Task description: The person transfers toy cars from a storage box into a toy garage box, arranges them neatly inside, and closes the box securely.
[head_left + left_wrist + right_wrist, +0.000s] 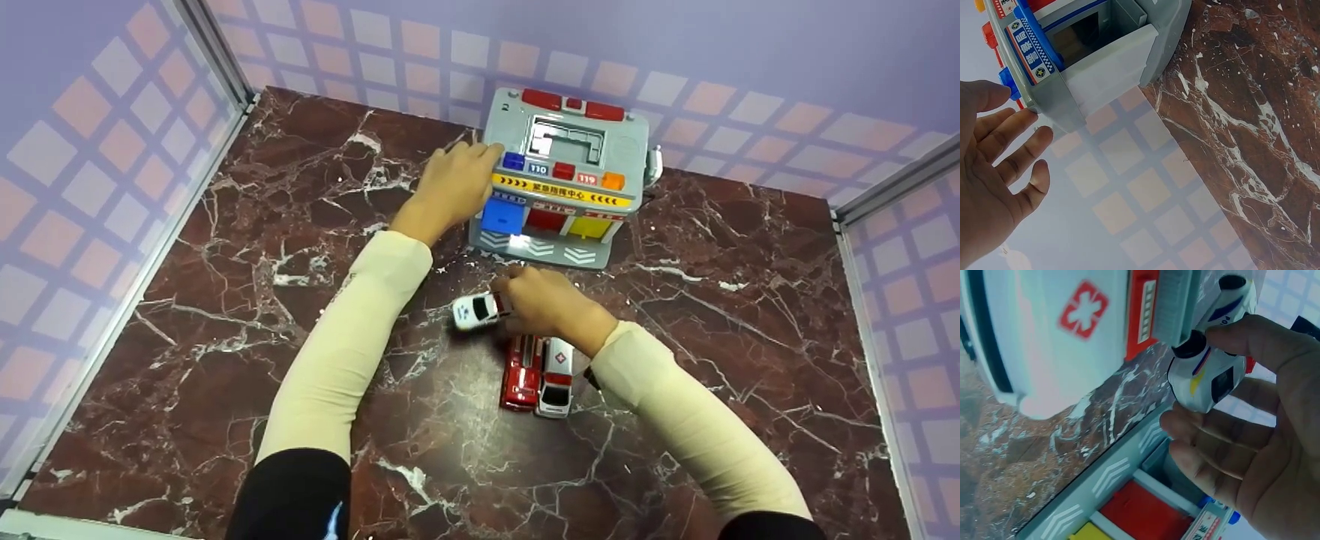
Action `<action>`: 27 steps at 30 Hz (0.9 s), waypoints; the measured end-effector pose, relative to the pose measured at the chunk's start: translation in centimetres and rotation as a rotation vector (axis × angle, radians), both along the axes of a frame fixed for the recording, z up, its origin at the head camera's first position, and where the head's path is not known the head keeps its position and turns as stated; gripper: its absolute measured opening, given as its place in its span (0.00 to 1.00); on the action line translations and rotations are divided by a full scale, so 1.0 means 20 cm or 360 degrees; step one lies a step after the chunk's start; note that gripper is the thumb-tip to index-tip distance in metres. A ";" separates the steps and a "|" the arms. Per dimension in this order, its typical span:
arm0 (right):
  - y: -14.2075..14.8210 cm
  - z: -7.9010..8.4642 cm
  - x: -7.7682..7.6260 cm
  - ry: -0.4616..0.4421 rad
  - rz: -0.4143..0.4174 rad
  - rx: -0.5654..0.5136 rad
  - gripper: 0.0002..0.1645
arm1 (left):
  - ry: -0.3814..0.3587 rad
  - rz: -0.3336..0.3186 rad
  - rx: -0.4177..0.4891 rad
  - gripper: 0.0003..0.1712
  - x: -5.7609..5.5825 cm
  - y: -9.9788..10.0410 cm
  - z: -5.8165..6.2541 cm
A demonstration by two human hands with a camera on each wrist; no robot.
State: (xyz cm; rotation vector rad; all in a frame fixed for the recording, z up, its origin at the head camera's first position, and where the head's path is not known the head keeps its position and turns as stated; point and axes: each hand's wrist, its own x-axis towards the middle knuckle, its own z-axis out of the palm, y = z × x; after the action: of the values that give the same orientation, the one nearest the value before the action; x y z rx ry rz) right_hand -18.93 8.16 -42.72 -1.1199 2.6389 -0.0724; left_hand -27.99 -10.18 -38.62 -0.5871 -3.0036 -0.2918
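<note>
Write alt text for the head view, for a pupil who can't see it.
A person's right hand holds a white car in front of a grey toy station, while the left hand is at the station's left edge. Nearer the viewer, a red truck and an ambulance stand side by side on a dark red, marbled tabletop.

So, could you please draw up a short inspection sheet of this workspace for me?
Surface: dark red, white-veined tabletop.
Job's things: grey toy station; white toy car; red toy truck and white toy ambulance, side by side.
Clutter: nothing seen.
Hands: left hand touches the station's edge; right hand pinches the car.
Cables: nothing clearly seen.
Surroundings: tile-patterned walls, metal rail at a corner.
</note>
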 end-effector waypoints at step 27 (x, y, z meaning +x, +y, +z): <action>0.00 -0.07 -0.11 0.0112 -0.0615 -0.0088 0.21 | -0.0020 0.0003 -0.0018 0.29 0.00 0.00 0.00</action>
State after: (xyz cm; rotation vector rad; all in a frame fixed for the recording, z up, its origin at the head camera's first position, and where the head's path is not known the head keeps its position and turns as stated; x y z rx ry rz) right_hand -21.05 8.25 -44.06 -0.6223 2.8962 -0.1855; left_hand -27.96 -10.23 -38.62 -0.5855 -3.0198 -0.2795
